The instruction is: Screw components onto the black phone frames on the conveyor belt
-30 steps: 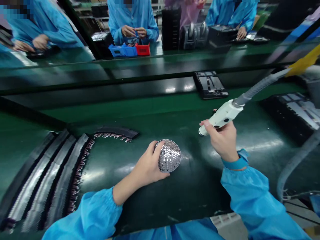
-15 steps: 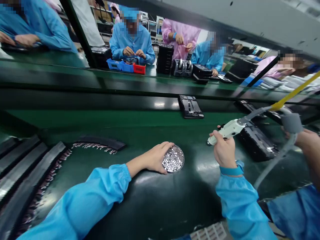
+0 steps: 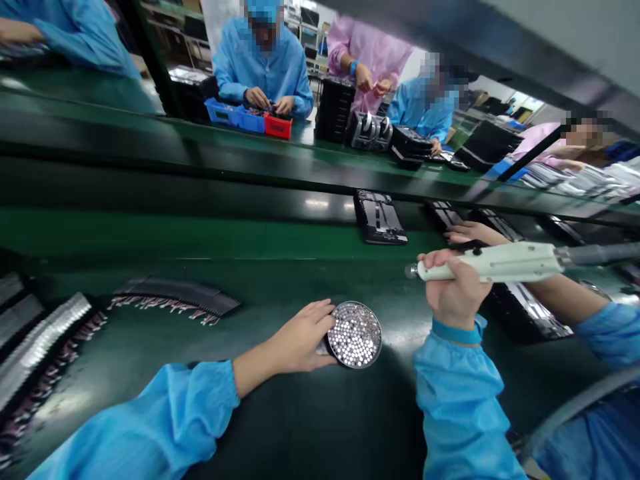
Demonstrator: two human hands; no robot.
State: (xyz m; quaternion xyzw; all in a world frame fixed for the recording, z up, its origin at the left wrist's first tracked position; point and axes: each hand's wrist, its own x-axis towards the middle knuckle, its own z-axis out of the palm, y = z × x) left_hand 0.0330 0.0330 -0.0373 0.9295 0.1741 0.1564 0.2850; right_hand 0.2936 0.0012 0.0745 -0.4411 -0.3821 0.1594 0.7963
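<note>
My left hand (image 3: 300, 337) grips the left side of a round dish of screws (image 3: 356, 335), its top covered with small shiny dots. The dish is on or just above the green table; I cannot tell which. My right hand (image 3: 457, 287) is wrapped around a pale electric screwdriver (image 3: 505, 261), held nearly level with its tip to the left, above and to the right of the dish. Its cable runs off to the right. Beyond the dish lies an open black device (image 3: 381, 217) with grey inner parts.
At right, a co-worker's hand (image 3: 477, 233) reaches behind the screwdriver to a black device (image 3: 444, 215); a stack of devices (image 3: 530, 313) stands below that arm. Dark strips with wire fringes (image 3: 173, 293) lie at left. A grey beam (image 3: 500, 60) crosses overhead.
The screwdriver has swung from slanting to nearly level. The dish has shifted slightly right and down in view with my left hand. The co-worker's arm has reached forward to a device.
</note>
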